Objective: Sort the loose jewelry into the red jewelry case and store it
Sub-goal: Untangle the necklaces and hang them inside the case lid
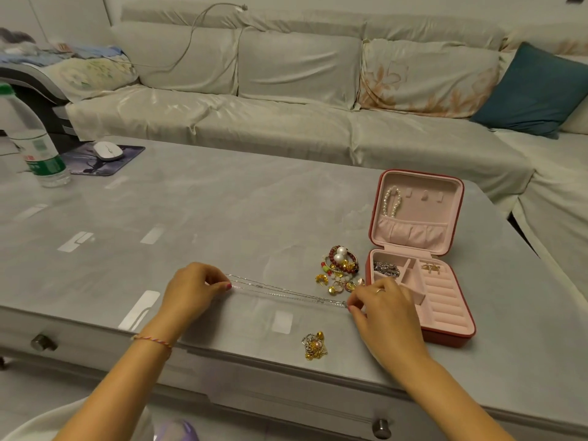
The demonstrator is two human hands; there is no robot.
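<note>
Pinching a silver chain (286,292) taut, left hand (191,289) and right hand (383,308); bottle label (43,157) unreadable.

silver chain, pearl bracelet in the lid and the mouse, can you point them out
silver chain (286,292), head view, middle of the span stretched between the two hands
pearl bracelet (391,202), head view, its beaded loop hanging in the case lid
mouse (107,150), head view, top of its white shell

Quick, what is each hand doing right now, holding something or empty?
Left hand: pinching one end of the thin silver chain necklace, stretched over the grey table.
Right hand: pinching the chain's other end, beside the red jewelry case.
</note>
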